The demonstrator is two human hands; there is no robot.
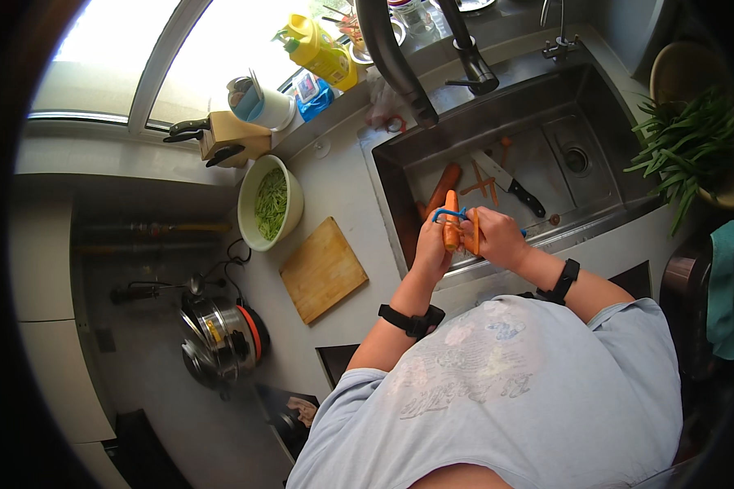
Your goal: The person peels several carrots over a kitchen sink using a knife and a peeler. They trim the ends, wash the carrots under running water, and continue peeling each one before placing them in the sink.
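Note:
Over the near left corner of the steel sink, my left hand (432, 247) grips a partly peeled carrot (451, 229). A blue-framed peeler (449, 212) lies across the carrot, its blue handle end showing beyond my right hand (494, 238), which is closed on it. A strip of orange peel (476, 231) hangs by the right fingers. Unpeeled carrots (445, 183) lie in the sink just beyond my left hand. A kitchen knife with a black handle (527, 197) rests on the sink floor, with carrot peelings (482, 185) beside its blade.
A wooden cutting board (324, 271) and a bowl of shredded green vegetable (270, 203) stand left of the sink (397, 232). The black faucet (397, 67) arches over its far edge. Leafy greens (691, 143) overhang at right. A steel electric pot (220, 339) is at lower left.

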